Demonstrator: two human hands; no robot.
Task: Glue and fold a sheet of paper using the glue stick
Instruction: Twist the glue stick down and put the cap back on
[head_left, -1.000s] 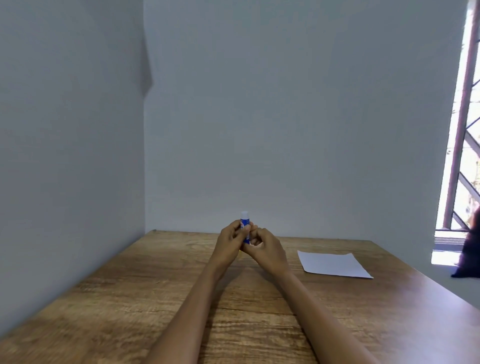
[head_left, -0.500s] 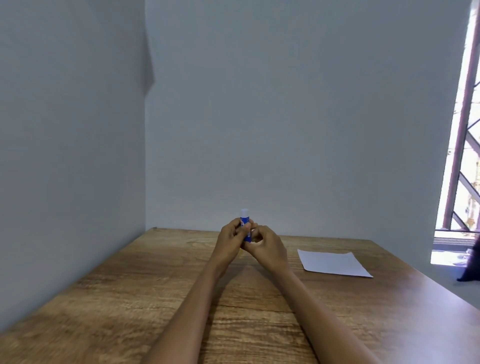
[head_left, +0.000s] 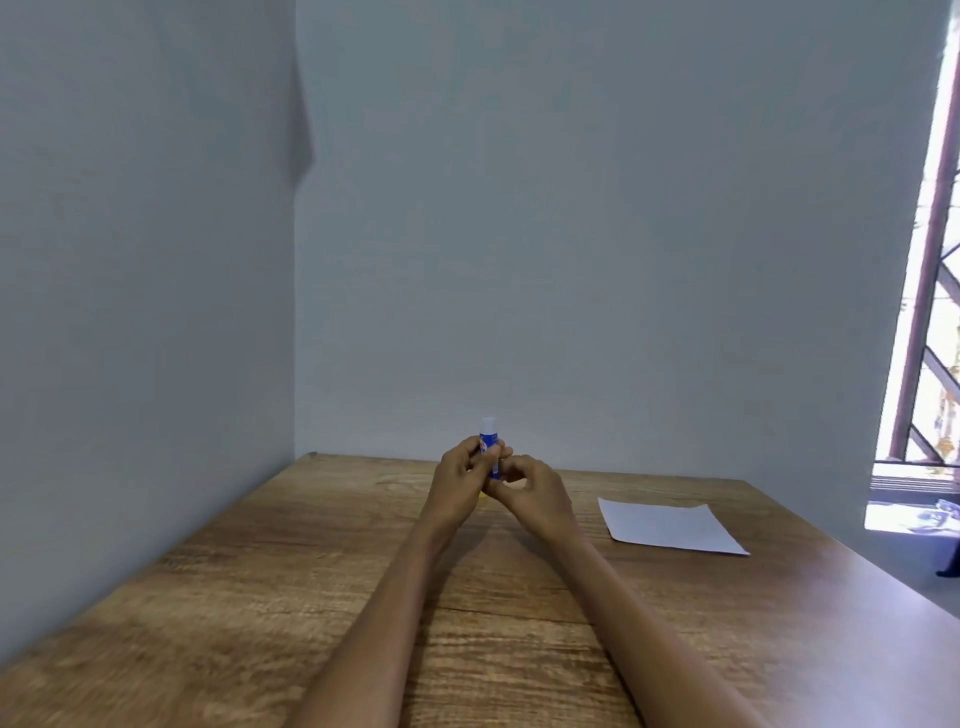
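- Glue stick (head_left: 491, 446): blue body, white cap on top, held upright above the far middle of the table (head_left: 260, 597).
- Left hand (head_left: 460, 486): fingers curled round the stick's body.
- Right hand (head_left: 530, 491): fingers curled, pinching the stick's lower end.
- Paper (head_left: 667, 527): 1 white sheet, flat on the table, to the right of both hands, apart from them.
- Window (head_left: 935, 291): barred, at the right edge.

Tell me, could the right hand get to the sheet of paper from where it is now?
Probably yes. The sheet of paper lies flat on the table just to the right of the right hand, with bare wood between them. But that hand is busy at the base of the glue stick.
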